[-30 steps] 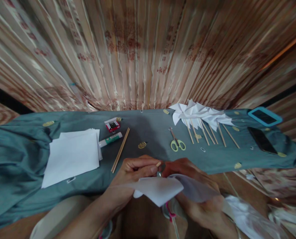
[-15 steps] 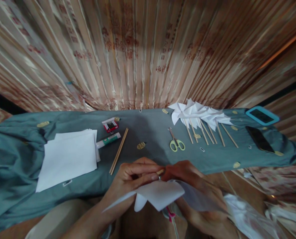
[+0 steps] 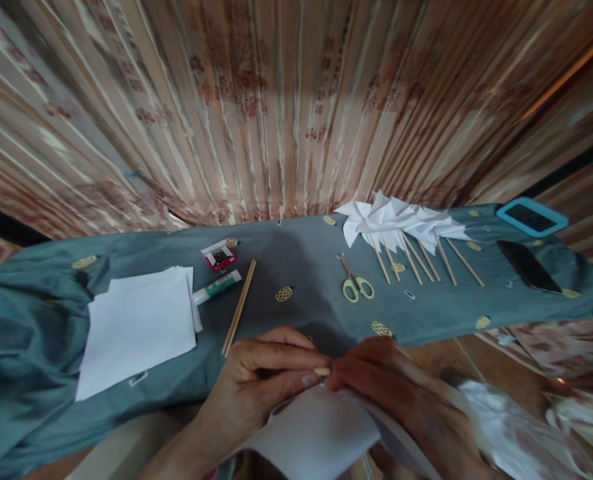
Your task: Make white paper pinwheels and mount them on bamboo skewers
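Note:
Close to my body, both hands meet over a white paper pinwheel (image 3: 321,427) with curved blades. My left hand (image 3: 271,370) pinches a wooden stick (image 3: 321,371), of which only the pale tip shows between the fingers. Against that tip, my right hand (image 3: 381,373) is closed with its fingertips at the pinwheel's centre, and part of the paper runs beneath it. Whatever joins stick and paper is hidden by the fingers. Past my hands lie green-handled scissors (image 3: 357,288) and a pair of loose wooden sticks (image 3: 239,307).
White paper sheets (image 3: 141,327) are stacked on the left of the cloth-covered table (image 3: 306,257). Beside them are a glue stick (image 3: 219,287) and a small red box (image 3: 219,256) of dark pieces. Several finished pinwheels (image 3: 401,223), a phone (image 3: 529,267) and a blue-framed device (image 3: 532,217) lie right.
My hands and the pinwheel have moved slightly down, toward my body. The paper has tilted, showing a broader blade. The view has shifted a little; the things on the table stay put.

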`<action>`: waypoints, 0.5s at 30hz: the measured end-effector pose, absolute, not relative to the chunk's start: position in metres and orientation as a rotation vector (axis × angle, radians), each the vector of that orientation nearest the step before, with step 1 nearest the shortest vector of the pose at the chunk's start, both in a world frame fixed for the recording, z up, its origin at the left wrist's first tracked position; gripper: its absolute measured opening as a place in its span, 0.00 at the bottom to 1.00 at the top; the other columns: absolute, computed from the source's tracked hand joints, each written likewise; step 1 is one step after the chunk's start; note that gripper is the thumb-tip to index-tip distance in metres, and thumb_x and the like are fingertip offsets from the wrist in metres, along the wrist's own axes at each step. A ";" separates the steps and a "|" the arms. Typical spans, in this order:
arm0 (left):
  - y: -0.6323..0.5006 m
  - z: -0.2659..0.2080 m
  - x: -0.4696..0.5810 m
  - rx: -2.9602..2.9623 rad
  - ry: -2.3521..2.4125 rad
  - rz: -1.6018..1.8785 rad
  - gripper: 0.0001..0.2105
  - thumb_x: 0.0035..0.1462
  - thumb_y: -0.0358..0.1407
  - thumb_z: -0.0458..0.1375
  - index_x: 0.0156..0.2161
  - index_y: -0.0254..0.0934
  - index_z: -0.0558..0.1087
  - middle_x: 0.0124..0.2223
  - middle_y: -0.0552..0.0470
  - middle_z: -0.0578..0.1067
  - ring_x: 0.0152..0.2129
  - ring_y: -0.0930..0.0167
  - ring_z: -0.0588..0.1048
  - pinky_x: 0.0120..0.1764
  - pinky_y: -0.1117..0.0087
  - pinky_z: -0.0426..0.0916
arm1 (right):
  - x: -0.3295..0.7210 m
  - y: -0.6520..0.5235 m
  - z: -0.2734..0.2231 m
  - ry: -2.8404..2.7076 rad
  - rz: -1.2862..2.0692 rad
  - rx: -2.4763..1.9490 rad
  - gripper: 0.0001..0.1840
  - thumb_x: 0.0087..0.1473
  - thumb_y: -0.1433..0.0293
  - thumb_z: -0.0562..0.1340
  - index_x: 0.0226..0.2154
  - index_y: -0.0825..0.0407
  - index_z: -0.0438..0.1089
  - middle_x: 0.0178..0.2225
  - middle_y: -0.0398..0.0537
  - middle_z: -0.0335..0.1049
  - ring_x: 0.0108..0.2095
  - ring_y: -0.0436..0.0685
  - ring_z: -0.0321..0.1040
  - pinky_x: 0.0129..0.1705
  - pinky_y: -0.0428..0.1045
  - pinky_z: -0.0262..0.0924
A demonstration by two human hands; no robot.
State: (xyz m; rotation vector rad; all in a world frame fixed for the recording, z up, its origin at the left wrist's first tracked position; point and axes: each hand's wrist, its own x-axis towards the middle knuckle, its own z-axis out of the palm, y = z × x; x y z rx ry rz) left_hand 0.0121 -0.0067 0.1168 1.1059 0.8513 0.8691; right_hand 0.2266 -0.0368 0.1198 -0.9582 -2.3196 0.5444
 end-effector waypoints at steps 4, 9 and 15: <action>-0.007 0.116 0.011 1.115 0.865 0.869 0.04 0.49 0.40 0.67 0.32 0.46 0.82 0.31 0.48 0.77 0.27 0.74 0.71 0.29 0.76 0.66 | 0.226 -0.036 0.119 -2.319 0.549 -0.929 0.19 0.61 0.64 0.56 0.55 0.46 0.61 0.40 0.49 0.72 0.41 0.57 0.72 0.44 0.48 0.70; -0.006 0.118 0.011 1.117 0.871 0.885 0.05 0.47 0.41 0.67 0.31 0.46 0.82 0.30 0.48 0.77 0.27 0.73 0.72 0.30 0.75 0.67 | 0.223 -0.036 0.117 -2.292 0.501 -0.893 0.25 0.60 0.66 0.55 0.59 0.45 0.55 0.41 0.49 0.72 0.42 0.57 0.71 0.45 0.49 0.70; -0.005 0.118 0.009 1.138 0.886 0.883 0.05 0.48 0.40 0.67 0.32 0.46 0.82 0.29 0.48 0.77 0.26 0.72 0.72 0.29 0.75 0.67 | 0.220 -0.034 0.121 -2.283 0.476 -0.864 0.27 0.59 0.69 0.57 0.60 0.45 0.55 0.42 0.48 0.74 0.43 0.58 0.72 0.44 0.51 0.71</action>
